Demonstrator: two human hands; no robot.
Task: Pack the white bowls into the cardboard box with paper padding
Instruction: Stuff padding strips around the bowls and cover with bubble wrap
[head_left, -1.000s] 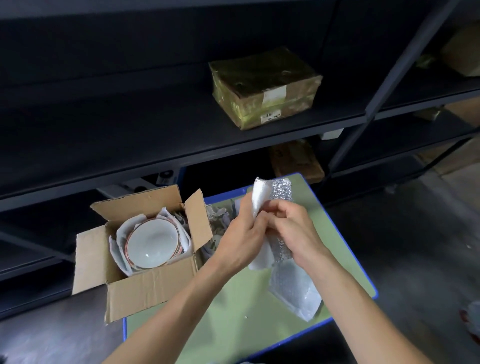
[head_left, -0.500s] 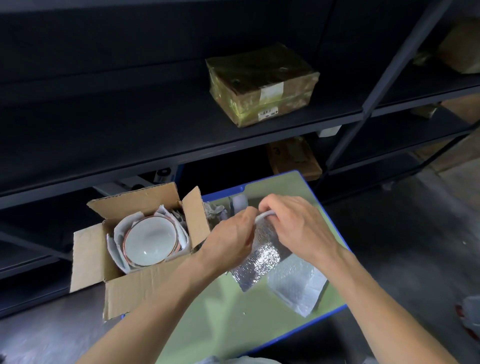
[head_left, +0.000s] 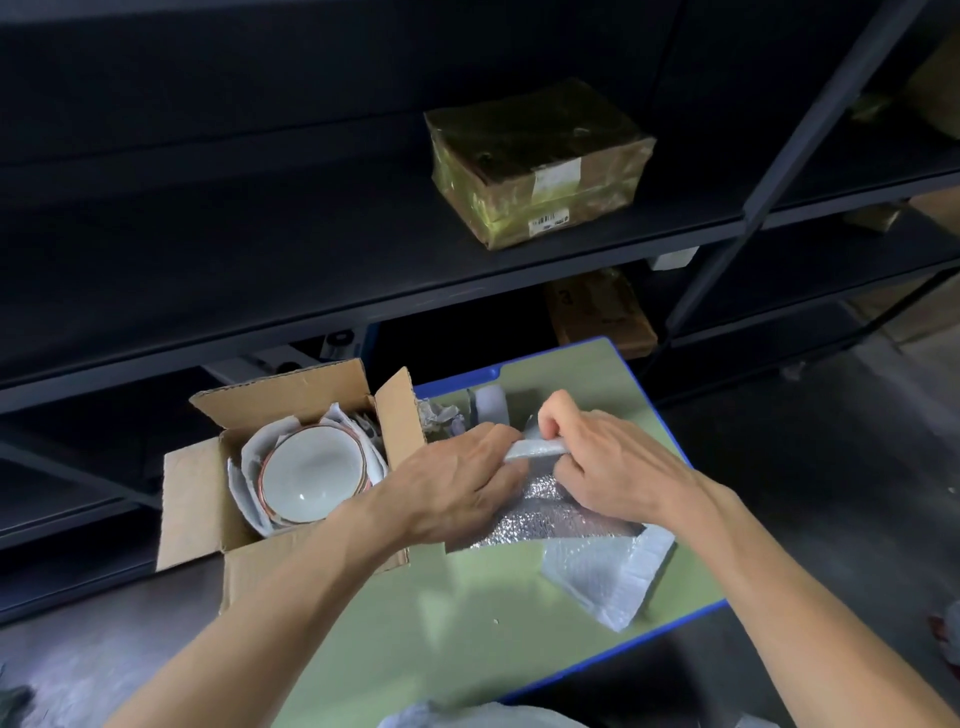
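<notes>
An open cardboard box (head_left: 192, 509) stands at the left end of a green table (head_left: 467, 613). Inside it a white bowl (head_left: 311, 473) with a reddish rim lies face up, with white paper padding (head_left: 244, 483) around it. Just right of the box, my left hand (head_left: 452, 483) and my right hand (head_left: 613, 462) both grip the top edge of a silver foil bubble sheet (head_left: 550, 519), which hangs down onto the table. A white bubble-wrap piece (head_left: 608, 577) lies under and to the right of it.
Crumpled paper (head_left: 441, 415) and a white roll (head_left: 491, 408) lie behind my hands. Dark shelving (head_left: 311, 270) runs across the back, with a taped parcel (head_left: 540, 166) on it and another box (head_left: 597, 312) below. The table's blue edge (head_left: 623, 649) is near right.
My hands have brought the foil sheet down from an upright hold to the table, and it has unfolded. The view has shifted slightly toward the box.
</notes>
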